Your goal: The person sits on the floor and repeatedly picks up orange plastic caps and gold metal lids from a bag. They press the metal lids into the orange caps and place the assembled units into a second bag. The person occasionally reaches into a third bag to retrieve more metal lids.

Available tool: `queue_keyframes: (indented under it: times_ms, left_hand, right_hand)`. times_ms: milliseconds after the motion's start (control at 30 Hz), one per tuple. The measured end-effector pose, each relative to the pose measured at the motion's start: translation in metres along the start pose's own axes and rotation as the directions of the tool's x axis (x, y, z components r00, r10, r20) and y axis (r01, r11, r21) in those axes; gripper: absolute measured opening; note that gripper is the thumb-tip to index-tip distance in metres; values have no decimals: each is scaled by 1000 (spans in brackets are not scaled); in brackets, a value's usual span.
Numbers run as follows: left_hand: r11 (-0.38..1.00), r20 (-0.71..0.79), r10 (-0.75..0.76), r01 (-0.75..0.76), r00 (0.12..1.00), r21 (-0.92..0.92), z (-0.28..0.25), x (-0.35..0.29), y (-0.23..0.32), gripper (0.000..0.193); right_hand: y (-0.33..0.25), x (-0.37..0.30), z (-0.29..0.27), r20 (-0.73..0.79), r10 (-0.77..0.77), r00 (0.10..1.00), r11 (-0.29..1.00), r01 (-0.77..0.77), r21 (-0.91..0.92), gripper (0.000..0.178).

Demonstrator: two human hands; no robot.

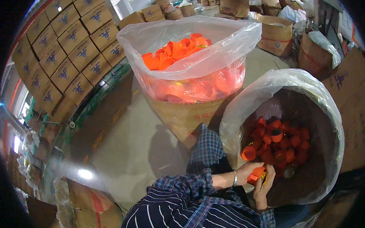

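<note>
My left hand (245, 172), with a bracelet at its wrist, grips an orange cup-shaped plastic piece (255, 175) from the left. On its other side my right hand (264, 188) is closed round the same piece, where a gold-yellow part (264, 177) shows at the end. What the gold part is, I cannot make out. Both hands are over the near edge of a round bin lined with clear plastic (232, 130). Inside that bin lies a heap of similar orange pieces (289, 142), partly in shadow.
Ahead stands a fuller cardboard drum (182, 116), its plastic liner (141, 37) holding many orange cups (176, 52). Stacked cartons (64, 56) rise at the left. More drums (275, 34) stand behind, and a large cardboard sheet (351, 108) borders the right bin.
</note>
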State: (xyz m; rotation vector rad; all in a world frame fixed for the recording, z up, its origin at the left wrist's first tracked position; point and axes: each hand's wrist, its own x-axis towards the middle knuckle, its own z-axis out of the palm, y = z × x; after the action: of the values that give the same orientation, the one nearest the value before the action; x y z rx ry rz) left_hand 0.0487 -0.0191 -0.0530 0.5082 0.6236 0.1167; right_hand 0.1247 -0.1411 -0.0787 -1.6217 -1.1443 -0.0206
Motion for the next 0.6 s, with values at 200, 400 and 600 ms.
queue_keyframes:
  times_ms: [200,400,600]
  left_hand:
    - [512,228,597,-584,769,630,18,-18,-25,46]
    - [991,-42,106,-109,994,-73,1,-4,-13,41]
    - [-147,414,862,-639,292,755,10,-2,-34,43]
  right_hand:
    - [16,0,9,-8,566,824,761,-519,390,55]
    - [16,-17,3,81,33,996,998,-29,-53,60]
    - [46,-1,26,361,640,678,97,-538,838,55]
